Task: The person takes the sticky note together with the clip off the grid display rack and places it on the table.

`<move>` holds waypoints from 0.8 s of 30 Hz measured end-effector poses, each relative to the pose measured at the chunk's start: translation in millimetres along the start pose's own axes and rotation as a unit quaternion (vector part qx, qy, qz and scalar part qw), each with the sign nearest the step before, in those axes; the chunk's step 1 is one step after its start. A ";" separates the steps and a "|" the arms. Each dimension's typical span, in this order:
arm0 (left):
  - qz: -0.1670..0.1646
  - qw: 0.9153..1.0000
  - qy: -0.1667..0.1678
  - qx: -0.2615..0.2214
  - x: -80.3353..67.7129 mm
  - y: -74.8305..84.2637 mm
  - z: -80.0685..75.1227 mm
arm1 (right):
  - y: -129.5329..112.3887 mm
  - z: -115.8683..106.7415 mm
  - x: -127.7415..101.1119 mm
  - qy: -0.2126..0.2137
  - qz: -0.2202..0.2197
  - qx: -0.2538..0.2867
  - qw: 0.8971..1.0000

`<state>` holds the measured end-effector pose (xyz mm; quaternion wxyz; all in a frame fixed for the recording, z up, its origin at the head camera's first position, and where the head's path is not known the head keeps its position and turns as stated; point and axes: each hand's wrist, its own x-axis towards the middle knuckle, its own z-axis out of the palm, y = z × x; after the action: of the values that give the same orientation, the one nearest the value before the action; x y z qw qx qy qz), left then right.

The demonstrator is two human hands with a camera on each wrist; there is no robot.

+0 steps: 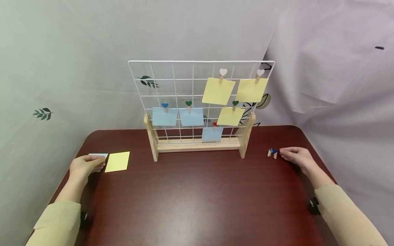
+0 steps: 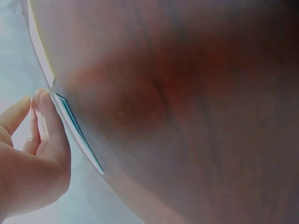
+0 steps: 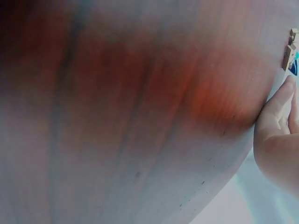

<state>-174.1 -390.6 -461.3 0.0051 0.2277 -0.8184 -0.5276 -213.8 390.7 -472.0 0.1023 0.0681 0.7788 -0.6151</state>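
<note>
At the table's left, my left hand (image 1: pixel 87 164) hovers over a light blue paper stack (image 1: pixel 103 154), covering part of it. In the left wrist view its thumb and fingertips come close together above the blue stack (image 2: pixel 77 130), with no paper between them. A yellow paper (image 1: pixel 117 162) lies just right of that stack. Over on the right, my right hand (image 1: pixel 297 158) reaches toward small wooden clothespins (image 1: pixel 275 155) with blue hearts. Its fingertips are right beside them, and the right wrist view shows the clothespins (image 3: pixel 289 56) just past the fingertips, not held.
A white wire grid (image 1: pixel 184 79) stands on a wooden base (image 1: pixel 197 147) at the back of the dark red table (image 1: pixel 197 191). Yellow papers (image 1: pixel 218 91) and blue papers (image 1: pixel 164 117) hang from it on heart clothespins (image 1: pixel 223 72). A pale cloth (image 1: pixel 92 61) hangs behind.
</note>
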 end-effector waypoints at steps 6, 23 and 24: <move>0.000 0.999 -0.022 -0.047 -8.3 5.6 1.1 | -4.2 0.6 -1.5 -0.007 -0.009 0.008 1.000; 0.136 0.971 -0.092 -0.174 -44.6 55.6 24.8 | -50.9 -0.5 -12.8 -0.049 -0.077 0.047 0.995; 0.142 0.968 -0.093 -0.185 -45.8 58.6 27.7 | -55.0 1.2 -13.2 -0.051 -0.082 0.045 0.994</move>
<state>-161.5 -329.6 -412.2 0.0456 0.0543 -0.7272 -0.6827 -213.6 376.9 -417.0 0.0880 -0.0230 0.7471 -0.6584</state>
